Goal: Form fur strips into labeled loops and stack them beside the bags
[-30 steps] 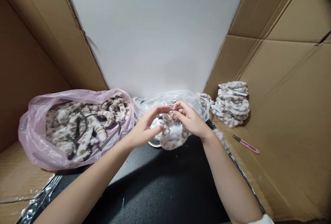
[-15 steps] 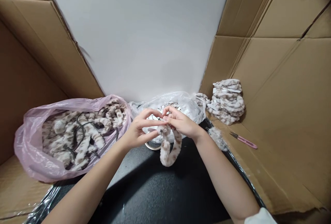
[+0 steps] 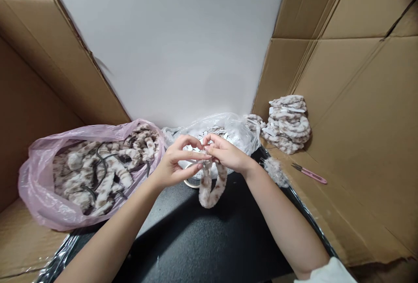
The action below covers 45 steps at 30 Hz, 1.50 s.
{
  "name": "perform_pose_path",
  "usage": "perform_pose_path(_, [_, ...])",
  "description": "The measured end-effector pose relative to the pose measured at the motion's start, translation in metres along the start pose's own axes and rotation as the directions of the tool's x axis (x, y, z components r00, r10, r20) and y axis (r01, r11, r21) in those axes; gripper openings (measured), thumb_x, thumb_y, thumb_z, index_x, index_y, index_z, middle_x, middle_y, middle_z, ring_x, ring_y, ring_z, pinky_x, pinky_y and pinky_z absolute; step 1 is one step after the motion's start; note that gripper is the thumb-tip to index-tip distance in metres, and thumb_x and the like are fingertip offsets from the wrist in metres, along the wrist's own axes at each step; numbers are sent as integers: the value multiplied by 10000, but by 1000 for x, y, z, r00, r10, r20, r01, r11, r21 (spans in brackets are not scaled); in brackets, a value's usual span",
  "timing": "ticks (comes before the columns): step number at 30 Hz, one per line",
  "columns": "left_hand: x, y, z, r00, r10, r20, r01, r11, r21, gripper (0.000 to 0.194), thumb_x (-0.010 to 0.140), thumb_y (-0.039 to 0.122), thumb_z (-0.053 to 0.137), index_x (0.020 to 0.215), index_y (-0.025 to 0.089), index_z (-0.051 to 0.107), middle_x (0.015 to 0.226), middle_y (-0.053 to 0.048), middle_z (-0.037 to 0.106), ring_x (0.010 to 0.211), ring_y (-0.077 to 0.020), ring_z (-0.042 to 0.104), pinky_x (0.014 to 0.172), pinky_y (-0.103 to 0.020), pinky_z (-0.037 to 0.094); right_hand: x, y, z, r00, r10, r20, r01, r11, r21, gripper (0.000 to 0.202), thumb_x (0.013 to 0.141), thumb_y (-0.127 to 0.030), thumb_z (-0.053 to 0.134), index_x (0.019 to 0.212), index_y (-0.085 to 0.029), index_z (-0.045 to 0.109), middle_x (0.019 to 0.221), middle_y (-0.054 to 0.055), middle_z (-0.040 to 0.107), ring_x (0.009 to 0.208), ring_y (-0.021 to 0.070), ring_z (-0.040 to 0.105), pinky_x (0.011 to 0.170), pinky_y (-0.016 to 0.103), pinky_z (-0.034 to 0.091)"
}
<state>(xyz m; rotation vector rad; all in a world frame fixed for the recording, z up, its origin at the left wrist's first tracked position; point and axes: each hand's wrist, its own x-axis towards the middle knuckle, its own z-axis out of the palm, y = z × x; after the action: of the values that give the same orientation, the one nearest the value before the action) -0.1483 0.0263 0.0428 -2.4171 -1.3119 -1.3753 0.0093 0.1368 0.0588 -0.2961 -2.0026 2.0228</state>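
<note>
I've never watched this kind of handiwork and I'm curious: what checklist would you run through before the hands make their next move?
1. Furry loop supported: ok; it hangs below the fingertips of the left hand and right hand.
2. Top of the loop properly joined: cannot tell; fingers cover it.
3. Pink-handled thread snips in hand, if wanted: not ok; they lie on the cardboard to the right.
4. Pink plastic bag open: ok; furry pieces show inside.
5. Stack of furry loops standing: ok, though its layers look uneven.
</note>
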Motion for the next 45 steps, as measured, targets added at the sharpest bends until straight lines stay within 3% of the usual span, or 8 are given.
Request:
perform_pose_path(11, [0,-6,-7,997,-41,69,43,998,-35,370,891,279,625,1251,366,630,1161,-67,583,1061,-204,535,915,-367,442,5,10,-2,995,36,98,-51,988,148,165,816,-110,514,960,-187,493,592,-81,444,474,55,340,463,173,257])
perform_pose_path(18, [-4,-7,0,983,-154,-96,149,987,-58,208,915,301,586,1047,292,746,1092,-72,633,1018,-208,568,852,-357,454,6,15,-7,968,-80,237,15,964,266,301,782,-325,683,1015,-148,614,933,44,629,829,141,583,723,256,464])
perform_pose_path(21, [-3,-2,5,960,-222,-171,207,973,-101,188,894,326,614,993,272,763,1046,-75,655,994,-213,579,830,-361,465,6,16,-6,958,-119,260,62,975,215,344,683,-268,776,970,-150,628,888,19,634,851,148,602,788,272,472])
perform_pose_path(25, [-8,5,10,938,-331,-108,292,917,-273,233,851,397,657,771,213,775,953,-84,671,917,-207,604,814,-346,478,-1,23,2,975,-92,201,71,991,111,268,708,-260,745,919,-153,620,795,-5,627,763,130,602,737,263,468])
perform_pose_path(29, [-37,13,21,863,-499,79,472,739,-481,358,822,415,686,574,157,700,873,-78,647,795,-175,598,766,-310,479,-25,40,9,976,50,211,-18,989,-149,242,799,-321,654,976,-160,616,735,-23,595,592,91,499,574,224,390])
perform_pose_path(34, [-82,20,51,677,-687,265,620,336,-709,380,732,503,747,698,126,716,833,-63,618,755,-159,556,705,-273,460,-55,73,16,989,79,128,-29,935,-354,358,808,-495,644,756,-147,580,608,-56,446,561,76,383,524,213,290])
perform_pose_path(40, [-101,25,72,466,-669,578,674,-155,-723,378,671,454,816,802,118,701,711,-23,622,603,-97,518,598,-204,403,-65,104,12,975,222,-26,-219,973,77,454,700,-570,715,832,-187,508,502,-118,402,388,43,307,405,188,272])
perform_pose_path(45, [-103,24,72,465,-563,683,694,-248,-676,396,609,449,855,655,94,685,724,-75,672,648,-132,580,618,-219,426,-67,103,6,961,275,15,-265,909,322,476,664,-522,779,832,-202,469,444,-149,370,346,19,258,389,160,305])
